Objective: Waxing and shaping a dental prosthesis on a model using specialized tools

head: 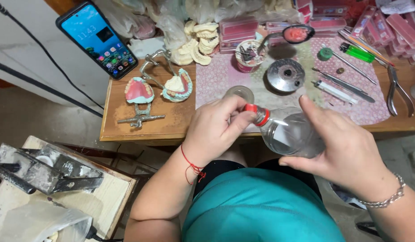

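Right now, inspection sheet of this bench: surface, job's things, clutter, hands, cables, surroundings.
Surface: wooden bench, partly under a pink patterned cloth.
Job's things: clear plastic bottle with red cap, tilted, held over the bench edge.
Clutter: denture models on a metal articulator, plaster casts, round metal lid, hand tools, green lighter, pliers, pink boxes, phone.
Hands: left hand grip on the cap; right hand wrapped around the bottle body.
Cables: black cables behind the bench.
Surroundings: metal press on a stand at left.
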